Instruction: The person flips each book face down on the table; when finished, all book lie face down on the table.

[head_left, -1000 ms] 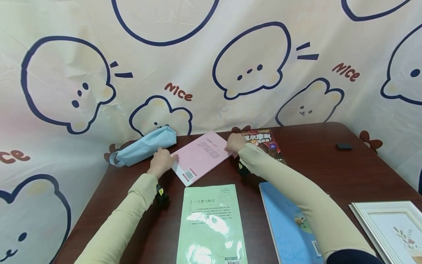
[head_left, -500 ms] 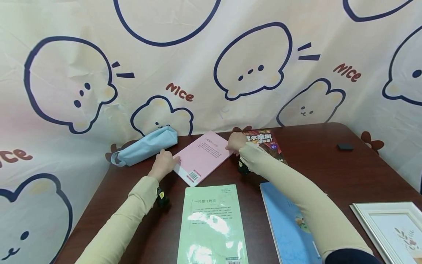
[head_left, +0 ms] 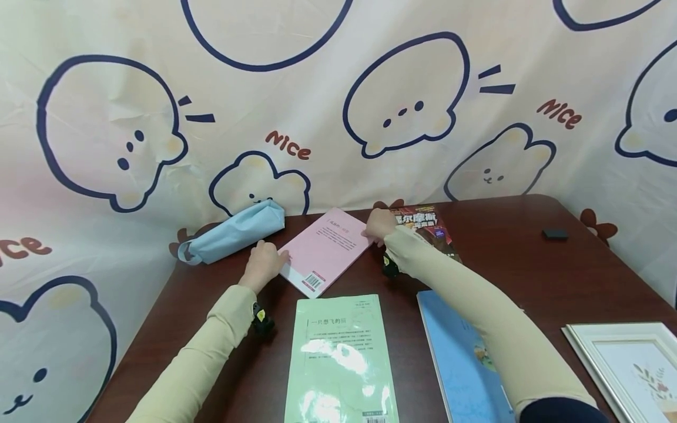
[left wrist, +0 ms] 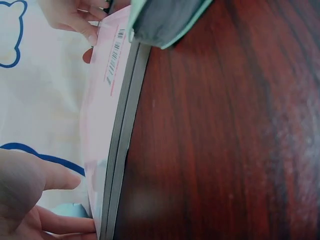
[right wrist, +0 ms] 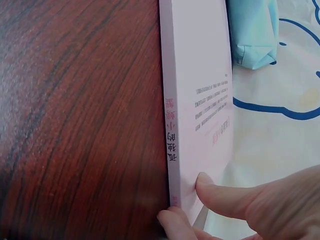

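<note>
Pink book, back cover up, set askew at the far side of the counter, and both hands are on it! Its right corner is pinched by the right hand, thumb on the cover, fingers clamped at the spine. Over on the left, the thumb and fingers of the left hand are seen spread apart, one fingertip against the book; no firm hold can be made out there. And there lies the danger: if a lift were tried on so uneven a hold, the left end could be dropped, or the book swung round its pinched corner. On the near side the green book is placed just beside the near corner; with a drag that way, it might be snagged or shoved. Out left, the blue pouch could be knocked by the knuckles in a wide turn. Far right, the red book is partly hidden behind the right sleeve and might be nudged by it. Whether any edge is raised cannot be told.
</note>
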`<state>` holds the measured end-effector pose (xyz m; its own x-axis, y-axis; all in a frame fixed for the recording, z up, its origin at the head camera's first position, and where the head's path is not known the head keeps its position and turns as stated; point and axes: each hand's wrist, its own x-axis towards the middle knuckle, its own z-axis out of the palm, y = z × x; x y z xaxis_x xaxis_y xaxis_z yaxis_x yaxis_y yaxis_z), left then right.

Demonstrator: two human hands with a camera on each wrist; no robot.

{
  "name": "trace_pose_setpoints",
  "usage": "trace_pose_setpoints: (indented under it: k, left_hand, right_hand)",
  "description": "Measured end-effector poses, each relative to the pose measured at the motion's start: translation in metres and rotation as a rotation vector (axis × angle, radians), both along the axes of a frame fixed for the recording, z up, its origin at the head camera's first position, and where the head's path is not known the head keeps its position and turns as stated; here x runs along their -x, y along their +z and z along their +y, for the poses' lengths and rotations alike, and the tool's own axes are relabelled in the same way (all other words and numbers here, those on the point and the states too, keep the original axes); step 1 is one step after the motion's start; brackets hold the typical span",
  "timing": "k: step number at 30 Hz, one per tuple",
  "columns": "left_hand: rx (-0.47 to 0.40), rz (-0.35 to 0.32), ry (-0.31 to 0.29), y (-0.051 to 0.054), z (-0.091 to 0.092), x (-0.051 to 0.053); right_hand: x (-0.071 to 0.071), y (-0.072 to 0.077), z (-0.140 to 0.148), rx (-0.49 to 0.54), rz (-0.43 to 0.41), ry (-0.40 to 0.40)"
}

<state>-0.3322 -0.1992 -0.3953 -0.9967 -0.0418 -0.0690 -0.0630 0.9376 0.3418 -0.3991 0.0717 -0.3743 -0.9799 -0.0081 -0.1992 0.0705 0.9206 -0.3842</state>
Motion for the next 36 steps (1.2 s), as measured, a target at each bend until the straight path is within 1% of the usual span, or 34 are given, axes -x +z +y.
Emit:
trace_pose_setpoints:
  k: [6, 10, 15, 18, 20, 27, 31, 36]
  left_hand:
    - [-0.013, -0.024, 0.015, 0.002, -0.001, -0.003]
    - [-0.014, -0.036, 0.018, 0.003, -0.001, -0.005]
    - [-0.01, -0.064, 0.024, 0.005, 0.001, -0.009]
    - [-0.013, -0.072, 0.027, 0.006, 0.003, -0.013]
    - [-0.019, -0.074, 0.035, 0.006, 0.005, -0.016]
    - [-0.06, -0.077, 0.077, 0.007, 0.012, -0.028]
    - [-0.085, -0.093, 0.084, 0.008, 0.016, -0.033]
    - [-0.094, -0.089, 0.084, 0.007, 0.019, -0.038]
  right_hand:
    - [0.002, -0.003, -0.001, 0.046, 0.02, -0.041]
    - [0.007, -0.006, -0.001, 0.061, 0.038, -0.041]
    - [0.011, -0.009, -0.001, 0.011, 0.089, -0.036]
    - [0.014, -0.011, -0.002, -0.034, 0.127, -0.037]
    - [0.016, -0.013, -0.002, -0.044, 0.143, -0.031]
    - [0.017, -0.015, -0.003, -0.023, 0.184, -0.007]
    - [0.017, -0.017, -0.005, -0.051, 0.212, 0.024]
    - [0.018, -0.018, -0.007, -0.053, 0.212, 0.033]
